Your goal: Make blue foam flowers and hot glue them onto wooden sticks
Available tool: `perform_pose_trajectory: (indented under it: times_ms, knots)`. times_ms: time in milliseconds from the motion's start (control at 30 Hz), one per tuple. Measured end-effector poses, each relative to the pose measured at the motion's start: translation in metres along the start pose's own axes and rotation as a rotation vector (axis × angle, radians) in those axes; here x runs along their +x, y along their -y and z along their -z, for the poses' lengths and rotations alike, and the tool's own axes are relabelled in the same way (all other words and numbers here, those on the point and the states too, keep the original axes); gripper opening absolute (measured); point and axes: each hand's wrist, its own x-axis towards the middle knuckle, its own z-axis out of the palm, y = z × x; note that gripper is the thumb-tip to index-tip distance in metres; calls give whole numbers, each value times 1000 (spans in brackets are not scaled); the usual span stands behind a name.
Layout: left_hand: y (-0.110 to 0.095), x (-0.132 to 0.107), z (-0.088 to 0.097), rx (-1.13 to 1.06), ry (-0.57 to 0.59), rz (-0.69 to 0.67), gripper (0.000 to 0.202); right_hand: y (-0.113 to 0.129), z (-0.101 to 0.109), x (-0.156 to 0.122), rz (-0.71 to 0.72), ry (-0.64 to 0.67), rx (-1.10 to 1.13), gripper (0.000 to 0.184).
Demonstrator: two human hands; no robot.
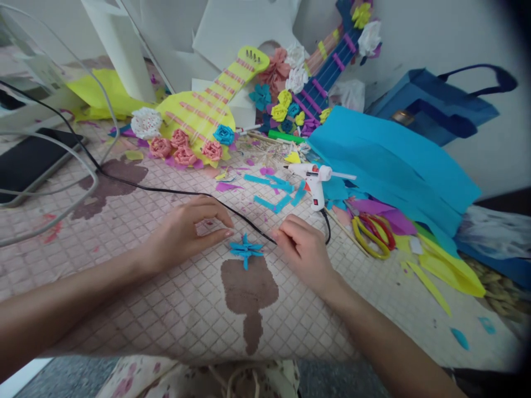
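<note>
Blue star (246, 250): lying between my hands on the counter (186, 315), seemingly formed
Left hand (178, 232): I'm holding it spread, gripping nothing
Right hand (305, 251): curling; cannot tell if I'm pinching the black cord (170, 192)
Blue strips (257, 179): lying farther, seemingly unused

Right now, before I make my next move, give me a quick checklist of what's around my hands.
1. Left hand free, thumb and fingers apart: ok.
2. Right hand clear of the black cable: not ok, the cable runs right up to its fingers.
3. Blue paper flower lying between both hands: ok.
4. Glue gun lying apart from the blue paper flower: ok.
5. Glue gun hot: cannot tell.
</note>
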Motion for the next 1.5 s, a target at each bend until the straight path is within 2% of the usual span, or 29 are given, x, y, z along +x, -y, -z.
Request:
perform_pose_trajectory:
  times_ms: [133,300,433,500,533,567,633,700,800,867,933,1067,1267,1400,1500]
  knots:
    - [1,1,1,44,20,-21,11,-5,7,2,-8,-16,-39,24]
    - [3,2,1,84,27,-15,11,-18,23,3,-22,-139,-101,12]
    - [5,1,-1,118,-2,-19,13,-29,31,1,-73,-141,-105,26]
    - [4,1,-2,124,-11,-28,12,-31,32,1,-67,-153,-120,8]
    - [4,1,-2,120,-14,-33,11,-31,32,1,-59,-169,-129,7]
    - [4,2,-1,116,-16,-38,10,-31,32,1,-54,-181,-128,15]
    - [2,2,-1,105,-12,-47,11,-28,32,1,-70,-173,-90,8]
    - [1,3,-1,94,-7,-63,12,-26,31,0,-97,-166,-41,16]
    - [0,2,-1,91,-6,-103,13,-23,31,-1,-125,-227,-63,10]
    - [0,1,-2,101,-9,-126,11,-23,31,-2,-145,-267,-103,33]
    - [-1,0,-2,109,-10,-136,10,-24,30,-3,-150,-251,-104,37]
    - [1,0,-2,124,-12,-141,12,-24,25,-5,-77,-157,-35,5]
    - [2,1,-1,85,-39,-144,10,-19,20,-7,57,-58,-21,12]
    - [-5,-4,1,71,-88,-244,5,-20,20,-6,78,-57,-14,12]
    - [-13,-8,5,88,-123,-346,8,-22,19,-5,80,-66,-21,12]
